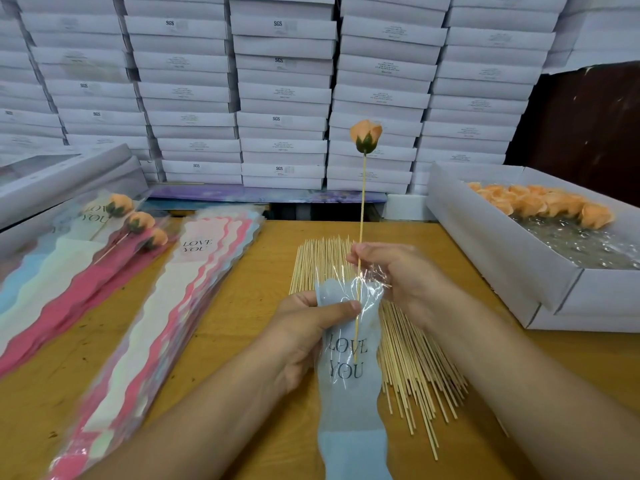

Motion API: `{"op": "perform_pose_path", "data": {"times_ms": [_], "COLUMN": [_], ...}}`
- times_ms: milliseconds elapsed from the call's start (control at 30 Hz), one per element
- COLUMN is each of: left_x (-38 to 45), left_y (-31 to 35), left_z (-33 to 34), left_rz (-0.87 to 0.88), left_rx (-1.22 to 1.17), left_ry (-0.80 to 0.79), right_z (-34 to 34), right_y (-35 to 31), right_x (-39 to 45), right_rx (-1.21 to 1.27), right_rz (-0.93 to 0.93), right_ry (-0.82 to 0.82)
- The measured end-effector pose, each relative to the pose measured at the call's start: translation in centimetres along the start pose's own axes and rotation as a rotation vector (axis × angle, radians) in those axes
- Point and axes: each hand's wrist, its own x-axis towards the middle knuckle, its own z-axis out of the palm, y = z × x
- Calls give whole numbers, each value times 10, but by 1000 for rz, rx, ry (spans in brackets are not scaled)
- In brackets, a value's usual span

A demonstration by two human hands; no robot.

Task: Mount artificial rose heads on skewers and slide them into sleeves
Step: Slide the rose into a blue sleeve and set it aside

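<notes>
Right hand (398, 271) pinches skewer (362, 206) | orange rose head (366, 136) atop | left hand (311, 327) grips blue sleeve (349, 375)

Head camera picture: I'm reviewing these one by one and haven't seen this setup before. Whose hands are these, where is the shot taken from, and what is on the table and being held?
There is no machine here: a person wears a camera on the head, looking forward and down at their own bare hands. The left hand pinches the mouth of a pale blue sleeve printed LOVE YOU. The right hand holds a skewer topped with an orange rose head; the skewer's lower end is already inside the sleeve. On the wooden table lie a pile of bare skewers, a stack of empty sleeves and, far left, finished roses in sleeves. A white box on the right holds loose rose heads. Stacked white cartons fill the background.
</notes>
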Motion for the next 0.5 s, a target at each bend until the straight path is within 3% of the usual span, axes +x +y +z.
{"op": "perform_pose_path", "data": {"times_ms": [300,500], "left_x": [-7,-7], "left_y": [0,3], "left_z": [2,0], "left_rz": [-18,-7], "left_rx": [30,8], "left_ry": [-74,-73], "right_z": [-8,-6], "right_y": [-48,-48], "right_x": [22,22], "right_rx": [34,28], "right_rz": [-70,-58], "right_ry": [118,111]}}
